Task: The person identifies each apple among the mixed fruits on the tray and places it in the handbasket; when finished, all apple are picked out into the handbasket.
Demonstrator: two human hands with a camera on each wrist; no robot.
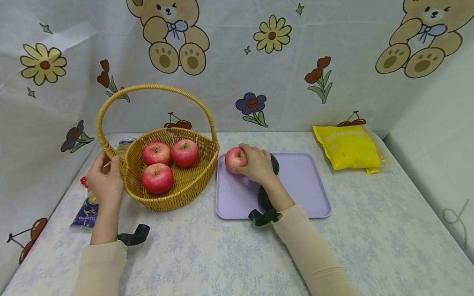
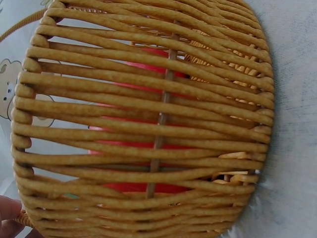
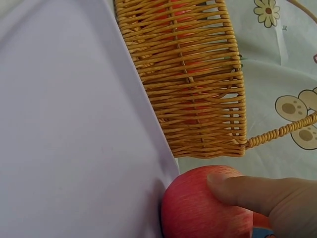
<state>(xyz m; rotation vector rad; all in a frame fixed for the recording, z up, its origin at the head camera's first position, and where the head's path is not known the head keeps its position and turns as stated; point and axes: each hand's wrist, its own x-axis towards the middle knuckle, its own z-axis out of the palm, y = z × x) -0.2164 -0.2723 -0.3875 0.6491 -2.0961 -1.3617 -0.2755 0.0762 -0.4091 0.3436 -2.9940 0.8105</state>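
My left hand grips the yellow wicker basket at its left side, by the foot of the tall handle. Three red apples lie inside. In the left wrist view the woven wall fills most of the picture, with red showing through the gaps. My right hand holds another red apple at the upper left of the lilac tray; the right wrist view shows the thumb pressed on this apple. Dark green produce lies on the tray, partly hidden by my right arm.
A yellow packet lies at the back right beyond the tray. Left of the basket is a blue spaghetti bag, partly behind my left arm. A cloth printed with bears hangs at the table's back. A thin cord shows at far right.
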